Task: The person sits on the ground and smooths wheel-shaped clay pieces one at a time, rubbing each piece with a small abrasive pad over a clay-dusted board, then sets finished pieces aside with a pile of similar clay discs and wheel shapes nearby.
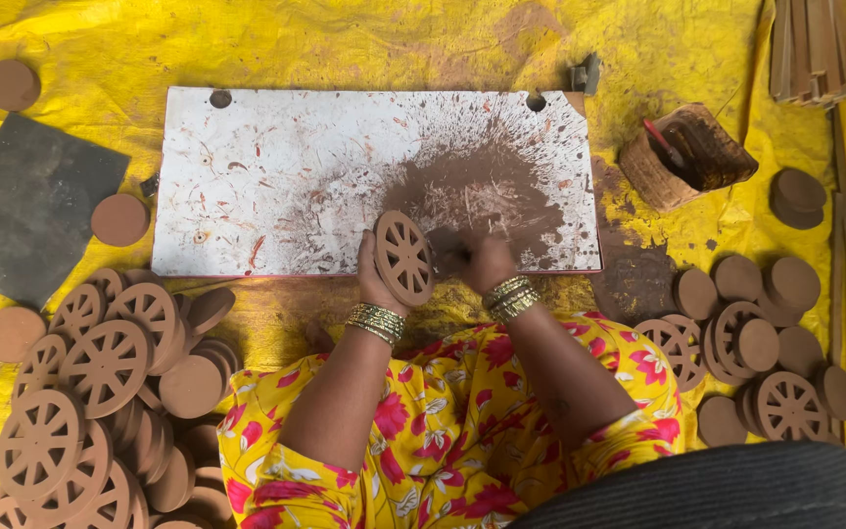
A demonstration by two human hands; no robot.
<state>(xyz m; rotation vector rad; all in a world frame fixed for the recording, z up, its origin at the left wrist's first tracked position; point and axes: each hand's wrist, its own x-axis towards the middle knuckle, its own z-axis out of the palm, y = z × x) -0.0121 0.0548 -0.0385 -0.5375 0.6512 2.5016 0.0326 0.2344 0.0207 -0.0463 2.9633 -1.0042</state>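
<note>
My left hand point(372, 279) holds a brown spoked wooden wheel point(404, 258) upright at the near edge of a white board point(276, 186) stained with brown paint. My right hand point(477, 260) is closed just to the right of the wheel, its fingers smeared with brown; what it pinches is too small to tell. Both wrists wear gold bangles. My lap in a yellow and pink flowered dress fills the bottom of the view.
A heap of brown spoked wheels and plain discs point(100, 392) lies at the left, another group point(756, 343) at the right. A brown paint pot with a brush point(685, 155) stands right of the board. A dark sheet point(26, 206) lies far left, wooden sticks point(815, 49) top right, all on yellow cloth.
</note>
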